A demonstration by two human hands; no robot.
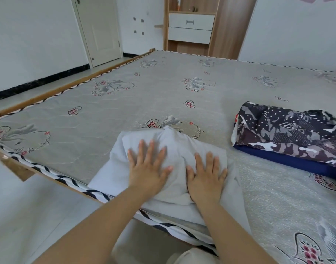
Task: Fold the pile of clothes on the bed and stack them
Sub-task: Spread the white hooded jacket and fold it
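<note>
Fingers [159,155] spread straight and flat, a person's left hand [147,168] and right hand [205,175] press side by side on a pale grey garment [172,141] lying at the near edge of the bed [106,103], gripping nothing and only bearing down on the cloth. The garment looks partly folded, its near portion hanging a little over the bed's striped edge and its far end bunched into a small peak. It appears thin, soft and light, the kind of fabric that drapes, creases readily and will not hold a fold unless smoothed; it should slide easily over the quilted mattress, so an open palm laid on it is likely the surest way to keep it from shifting. For the next fold, the best places to take hold seem to be the loose corner at the left, near the edge of the bed, or the bunched far end, pinched between thumb and fingertips while the other hand pins the middle. Toward the right edge of the bed, well apart from the hands, a dark patterned garment [289,134] rests on a navy one [289,161], a stack that looks already begun. Neither piece looks fragile; the main risk is the overhanging part dragging the cloth off the bed.
</note>
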